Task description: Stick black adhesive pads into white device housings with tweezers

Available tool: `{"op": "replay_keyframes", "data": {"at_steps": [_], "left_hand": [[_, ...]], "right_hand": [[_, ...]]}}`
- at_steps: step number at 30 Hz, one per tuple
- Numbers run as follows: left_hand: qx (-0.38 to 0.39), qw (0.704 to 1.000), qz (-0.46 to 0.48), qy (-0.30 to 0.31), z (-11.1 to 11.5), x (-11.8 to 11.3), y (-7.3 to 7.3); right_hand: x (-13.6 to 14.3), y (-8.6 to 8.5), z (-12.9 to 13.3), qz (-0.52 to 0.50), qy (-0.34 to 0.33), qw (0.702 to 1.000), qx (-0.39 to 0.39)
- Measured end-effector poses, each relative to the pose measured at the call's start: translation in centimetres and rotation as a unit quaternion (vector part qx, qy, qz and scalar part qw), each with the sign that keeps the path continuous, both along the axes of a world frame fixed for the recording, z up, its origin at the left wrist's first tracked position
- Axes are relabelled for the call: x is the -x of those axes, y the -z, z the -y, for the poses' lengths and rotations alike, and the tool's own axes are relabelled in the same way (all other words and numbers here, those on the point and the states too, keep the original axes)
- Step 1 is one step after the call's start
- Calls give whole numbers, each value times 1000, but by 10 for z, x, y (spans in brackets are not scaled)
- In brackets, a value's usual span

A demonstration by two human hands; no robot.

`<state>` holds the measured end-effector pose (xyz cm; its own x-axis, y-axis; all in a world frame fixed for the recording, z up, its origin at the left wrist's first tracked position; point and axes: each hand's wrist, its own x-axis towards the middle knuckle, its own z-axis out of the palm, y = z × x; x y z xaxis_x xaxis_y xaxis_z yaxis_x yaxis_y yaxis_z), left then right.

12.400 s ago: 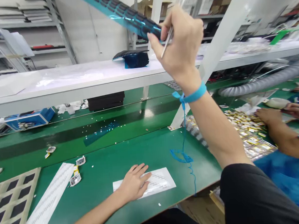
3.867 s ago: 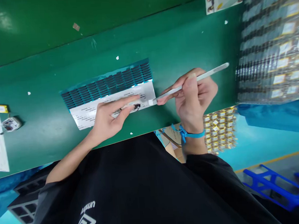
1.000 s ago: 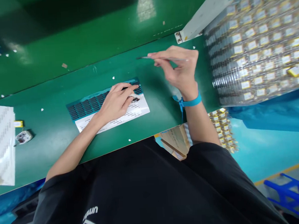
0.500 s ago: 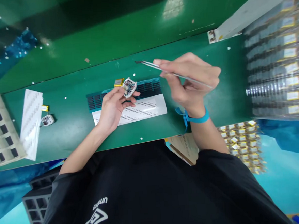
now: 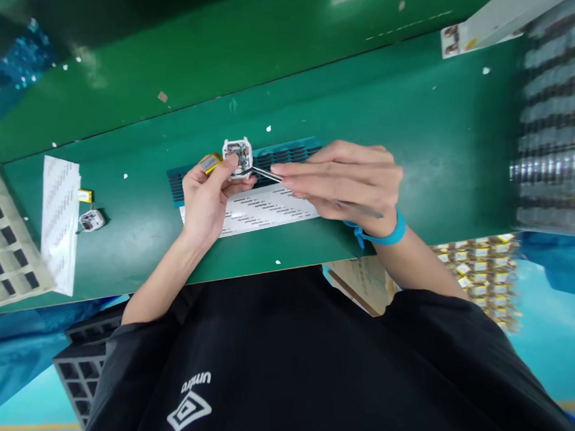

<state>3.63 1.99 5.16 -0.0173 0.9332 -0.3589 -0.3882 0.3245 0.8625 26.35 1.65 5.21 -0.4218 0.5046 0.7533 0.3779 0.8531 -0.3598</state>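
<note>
My left hand (image 5: 208, 198) grips a small white device housing (image 5: 238, 154) with its circuit board facing up, thumb on the board. A yellow battery (image 5: 210, 163) sits beside the housing, against my left fingers. Closed around metal tweezers (image 5: 267, 173) is my right hand (image 5: 347, 182), which wears a blue wrist strap (image 5: 390, 236). The tweezer tips meet the lower right edge of the housing; whether a small dark piece is between them I cannot tell. Under both hands lie a printed white sheet (image 5: 267, 210) and a teal slotted tray (image 5: 288, 152).
To the left, a second housing (image 5: 92, 220) with its battery (image 5: 85, 195) lies near a white label strip (image 5: 61, 218) and a beige compartment tray (image 5: 4, 242). A stack of clear trays (image 5: 557, 124) stands at the right, by a white metal bracket (image 5: 481, 28).
My right hand has moved left and down, bringing the tweezers from the air to the housing. My left hand has turned the housing more upright, with the battery now against the fingers.
</note>
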Motion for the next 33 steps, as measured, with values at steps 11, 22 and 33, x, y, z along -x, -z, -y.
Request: {"op": "replay_keyframes", "data": {"at_steps": [11, 22, 33], "left_hand": [[-6, 999, -29, -27, 11, 1, -6], [-14, 998, -60, -22, 12, 2, -4], [-113, 983, -132, -57, 12, -4, 4]], "right_hand": [[6, -8, 12, 103, -38, 994, -22], [1, -2, 16, 197, -1, 980, 8], [11, -12, 11, 182, 4, 968, -172]]}}
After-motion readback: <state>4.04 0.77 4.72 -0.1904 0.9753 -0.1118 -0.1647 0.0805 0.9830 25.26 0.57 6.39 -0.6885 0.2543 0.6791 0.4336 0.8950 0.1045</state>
